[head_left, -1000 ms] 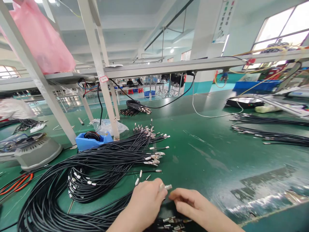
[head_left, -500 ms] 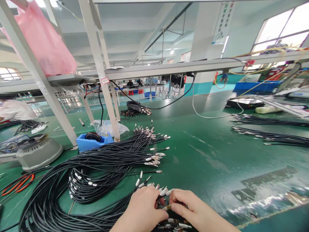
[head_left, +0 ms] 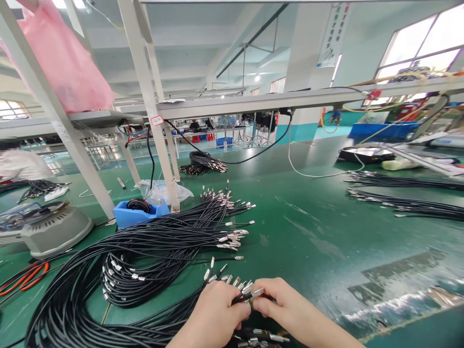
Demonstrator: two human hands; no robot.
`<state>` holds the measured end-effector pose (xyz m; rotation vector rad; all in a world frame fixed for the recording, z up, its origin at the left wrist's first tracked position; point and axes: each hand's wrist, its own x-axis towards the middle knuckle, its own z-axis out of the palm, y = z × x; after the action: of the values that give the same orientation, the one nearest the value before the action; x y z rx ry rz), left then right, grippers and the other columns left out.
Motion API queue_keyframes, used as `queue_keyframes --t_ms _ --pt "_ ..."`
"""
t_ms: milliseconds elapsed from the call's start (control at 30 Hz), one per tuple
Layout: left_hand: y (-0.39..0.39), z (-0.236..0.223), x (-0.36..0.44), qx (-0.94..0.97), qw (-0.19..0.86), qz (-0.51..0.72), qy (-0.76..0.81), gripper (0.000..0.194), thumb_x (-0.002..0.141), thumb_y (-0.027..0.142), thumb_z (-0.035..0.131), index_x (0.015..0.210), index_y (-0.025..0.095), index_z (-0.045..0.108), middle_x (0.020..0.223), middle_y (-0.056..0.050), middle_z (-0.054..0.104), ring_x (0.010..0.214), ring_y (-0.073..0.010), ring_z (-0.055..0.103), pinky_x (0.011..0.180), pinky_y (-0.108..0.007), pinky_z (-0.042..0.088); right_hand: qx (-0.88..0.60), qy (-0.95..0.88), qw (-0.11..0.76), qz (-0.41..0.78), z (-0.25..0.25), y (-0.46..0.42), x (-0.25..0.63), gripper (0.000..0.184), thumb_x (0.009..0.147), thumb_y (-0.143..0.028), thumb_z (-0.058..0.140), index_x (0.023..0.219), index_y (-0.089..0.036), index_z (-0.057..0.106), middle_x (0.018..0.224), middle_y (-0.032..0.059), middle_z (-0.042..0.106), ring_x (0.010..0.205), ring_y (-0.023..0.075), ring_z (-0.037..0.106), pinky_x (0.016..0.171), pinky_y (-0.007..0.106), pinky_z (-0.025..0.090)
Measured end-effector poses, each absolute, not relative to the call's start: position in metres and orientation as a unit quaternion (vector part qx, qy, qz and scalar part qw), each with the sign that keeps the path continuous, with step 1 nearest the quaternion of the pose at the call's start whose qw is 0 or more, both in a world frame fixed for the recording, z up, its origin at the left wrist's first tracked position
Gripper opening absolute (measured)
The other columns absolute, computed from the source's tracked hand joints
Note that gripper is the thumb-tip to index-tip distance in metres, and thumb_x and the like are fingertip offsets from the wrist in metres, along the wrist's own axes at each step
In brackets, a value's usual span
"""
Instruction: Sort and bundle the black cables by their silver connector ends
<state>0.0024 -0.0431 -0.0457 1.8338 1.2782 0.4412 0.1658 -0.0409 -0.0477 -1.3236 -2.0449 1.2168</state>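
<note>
My left hand (head_left: 217,309) is closed around the end of a black cable whose silver metal connector (head_left: 256,293) sticks out toward the right. Close beside it, my right hand (head_left: 277,304) has its thumb and fingers pinched at that connector; what lies between the fingertips is partly hidden. Other connector ends crowd behind and below both hands. A large looped bundle of black cables (head_left: 65,295) curves in from the left and passes beneath my left hand. Further up lies its fanned-out row of connector ends (head_left: 232,239).
Left of the bundle are a blue tape dispenser (head_left: 132,216), a grey round device (head_left: 58,229) and orange-handled pliers (head_left: 27,278). White shelf posts (head_left: 159,145) rise behind. More cables (head_left: 420,205) lie at the right on the green table (head_left: 308,241). A person in white (head_left: 23,164) is far left.
My right hand has shifted slightly left and up against the connector. The connector now points out between the two hands, held by the left fingers. The view has turned very slightly.
</note>
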Motion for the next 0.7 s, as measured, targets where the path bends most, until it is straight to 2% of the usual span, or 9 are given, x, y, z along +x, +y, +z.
queue_keyframes --t_ms 100,333,467,600,700 --pt "-0.043 -0.045 0.004 0.735 0.410 0.184 0.508 0.017 0.064 0.022 0.042 0.048 0.017 0.047 0.044 0.005 0.043 0.048 -0.0092 0.043 0.049 -0.020 0.027 -0.478 -0.732 0.201 0.442 -0.046 -0.040 0.166 0.013 0.066 -0.012 0.042 0.056 -0.017 0.047 0.054 -0.0057 0.040 0.056 0.0098 0.038 0.053 0.018 0.031" --pt "-0.039 -0.060 0.006 0.689 0.489 0.201 0.497 0.016 0.062 0.025 0.045 0.054 0.016 0.054 0.044 0.004 0.045 0.045 -0.0111 0.047 0.046 -0.020 0.033 -0.455 -0.726 0.207 0.473 -0.044 -0.043 0.165 0.020 0.070 -0.012 0.044 0.069 -0.015 0.063 0.062 -0.0028 0.057 0.060 0.0110 0.045 0.057 0.018 0.036" --pt "-0.036 -0.068 0.006 0.675 0.513 0.208 0.487 0.016 0.064 0.025 0.046 0.055 0.015 0.055 0.044 0.004 0.046 0.044 -0.0105 0.045 0.046 -0.020 0.032 -0.455 -0.699 0.226 0.504 -0.048 -0.045 0.162 0.017 0.071 -0.012 0.045 0.065 -0.015 0.061 0.059 -0.0038 0.054 0.058 0.0100 0.044 0.056 0.017 0.035" --pt "-0.034 -0.063 0.001 0.690 0.523 0.225 0.447 0.017 0.070 0.024 0.044 0.059 0.015 0.053 0.048 0.005 0.046 0.047 -0.0085 0.041 0.049 -0.019 0.031 -0.477 -0.675 0.256 0.502 -0.048 -0.047 0.163 0.022 0.078 -0.029 0.042 0.065 -0.015 0.053 0.060 -0.0032 0.048 0.057 0.0106 0.042 0.054 0.020 0.035" --pt "-0.033 -0.055 -0.003 0.705 0.501 0.217 0.453 0.020 0.076 0.027 0.039 0.061 0.016 0.047 0.051 0.005 0.047 0.050 -0.0086 0.044 0.051 -0.019 0.034 -0.482 -0.688 0.218 0.496 -0.043 -0.051 0.175 0.026 0.079 -0.035 0.040 0.065 -0.017 0.050 0.059 -0.0034 0.046 0.057 0.0109 0.042 0.055 0.020 0.035"
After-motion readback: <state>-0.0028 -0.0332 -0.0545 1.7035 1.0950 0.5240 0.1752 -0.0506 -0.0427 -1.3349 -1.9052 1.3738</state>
